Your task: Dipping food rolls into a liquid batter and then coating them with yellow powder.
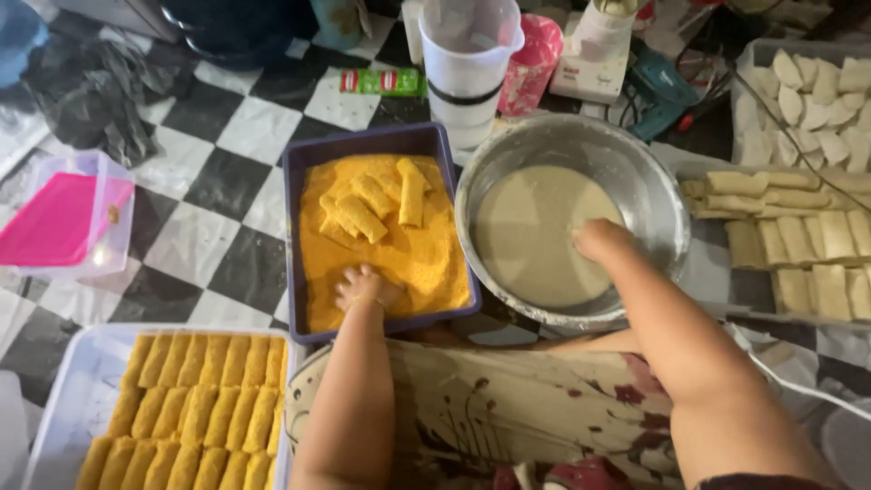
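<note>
Breadcrumbs [426, 259] were found filling a purple tray [292, 195] on the chequered floor, with several coated rolls [363, 213] lying at its far end. The left hand [363, 287] was pressed palm-down into the crumbs near the tray's near edge, fingers buried; whether anything was pinched could not be told. The right hand [601, 240] was dipped into pale batter [526, 236] inside a metal bowl [653, 181] just beside the tray; its grip could not be told. Finished rolls [195, 413] were packed in a white tray [68, 399] at lower left. Uncoated rolls [803, 240] were laid at right.
</note>
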